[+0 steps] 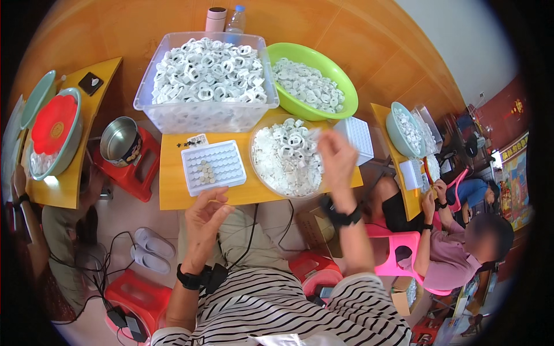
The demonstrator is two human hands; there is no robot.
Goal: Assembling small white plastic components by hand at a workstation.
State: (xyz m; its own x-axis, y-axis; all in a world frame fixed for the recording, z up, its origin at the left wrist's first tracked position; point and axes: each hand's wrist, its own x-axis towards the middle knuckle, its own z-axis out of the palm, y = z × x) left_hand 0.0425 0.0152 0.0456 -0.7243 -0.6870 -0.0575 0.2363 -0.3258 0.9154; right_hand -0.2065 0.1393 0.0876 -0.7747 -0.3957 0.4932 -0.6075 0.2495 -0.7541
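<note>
My left hand [205, 219] is raised over my lap at the table's front edge, just below a white tray [233, 164]. Its fingers are loosely bent, with a gap between thumb and fingertips, and nothing shows in them. Several small beige round pieces [205, 172] lie in the tray's middle. My right hand [339, 158], smeared by motion, is over the right rim of a round clear tray [254, 164]. White plastic pieces [285, 164] fill that tray, ring-shaped ones heaped at its back. Whether the right fingers hold a piece cannot be made out.
Behind stand a clear bin [202, 118] of white ring parts and a green basin [344, 92] of white discs. A white gridded tray [359, 138] leans at right. Small black pieces [193, 143] lie behind the white tray. A co-worker [456, 248] sits to the right; cables [254, 236] hang below.
</note>
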